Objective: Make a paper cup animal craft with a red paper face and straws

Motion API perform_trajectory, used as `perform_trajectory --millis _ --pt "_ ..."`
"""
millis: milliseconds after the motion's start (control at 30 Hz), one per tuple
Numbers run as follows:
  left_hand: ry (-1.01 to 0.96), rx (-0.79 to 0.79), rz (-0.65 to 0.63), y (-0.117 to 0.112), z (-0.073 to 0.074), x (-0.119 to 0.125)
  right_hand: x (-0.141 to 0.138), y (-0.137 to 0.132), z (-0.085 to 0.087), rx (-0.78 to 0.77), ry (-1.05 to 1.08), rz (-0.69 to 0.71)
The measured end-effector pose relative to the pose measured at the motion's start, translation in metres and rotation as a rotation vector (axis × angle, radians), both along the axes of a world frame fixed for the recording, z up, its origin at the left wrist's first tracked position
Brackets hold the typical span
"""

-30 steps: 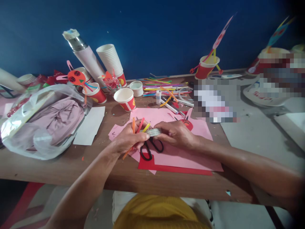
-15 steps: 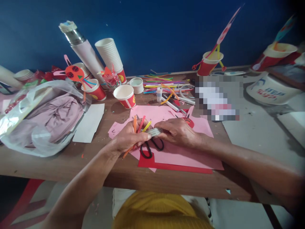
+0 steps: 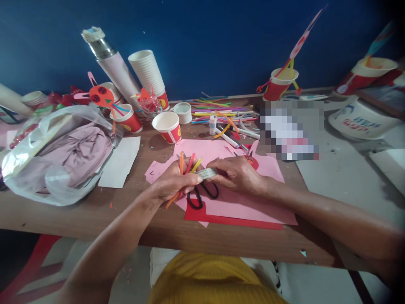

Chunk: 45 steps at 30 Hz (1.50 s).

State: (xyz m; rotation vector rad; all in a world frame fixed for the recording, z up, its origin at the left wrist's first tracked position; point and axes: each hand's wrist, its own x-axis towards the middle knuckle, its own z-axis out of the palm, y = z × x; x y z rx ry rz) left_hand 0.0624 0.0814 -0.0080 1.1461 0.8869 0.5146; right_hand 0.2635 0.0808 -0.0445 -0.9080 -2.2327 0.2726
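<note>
Straws [image 3: 181, 164]: glossy plastic. Strip [image 3: 207, 173]: smooth, material unclear. Scissor handles [image 3: 195, 201]: black plastic. Pink paper [image 3: 248, 209]: matt. Tabletop [image 3: 79, 221]: smooth wood, low sheen.

The hands [image 3: 175, 182] hide most of the held straws [image 3: 181, 164], and a pixelated patch [image 3: 289, 130] masks something beyond.

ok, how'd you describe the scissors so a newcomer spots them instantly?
On the wooden table, find the pink paper sheets near the front edge. Just below the person's left hand and right hand lie scissors, blades hidden; their black loop handles stand out on the pink, under the bright straws in the left hand.
</note>
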Motion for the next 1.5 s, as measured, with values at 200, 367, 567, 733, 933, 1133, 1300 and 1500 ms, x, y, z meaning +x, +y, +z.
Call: perform_trajectory --millis 200,367,567,733,933,1133,1300,1500 --pt "-0.002 0.002 -0.007 0.001 -0.001 0.000 0.001 0.001 0.002 -0.043 0.015 0.017" --pt "0.025 0.045 0.034 0.000 0.002 0.005 0.000 0.001 0.001 -0.024 -0.035 0.008" --pt "0.038 0.066 0.111 -0.004 0.004 0.011 -0.001 0.000 0.001 -0.014 -0.068 -0.014" --pt "0.031 0.055 0.129 -0.005 0.004 0.012 -0.001 -0.001 0.003 -0.057 -0.053 -0.023" --pt "0.056 0.022 0.136 -0.004 0.003 0.012 -0.001 -0.001 0.002 -0.091 -0.032 -0.028" --pt "-0.038 -0.033 0.079 0.000 -0.001 0.008 0.000 0.000 0.005 -0.189 0.021 -0.022" --pt "-0.088 0.010 0.067 0.000 -0.001 0.003 0.003 0.002 0.009 -0.303 0.124 0.008" --pt "-0.020 0.153 0.077 -0.003 0.005 0.002 0.005 0.002 0.008 -0.229 0.118 0.016"
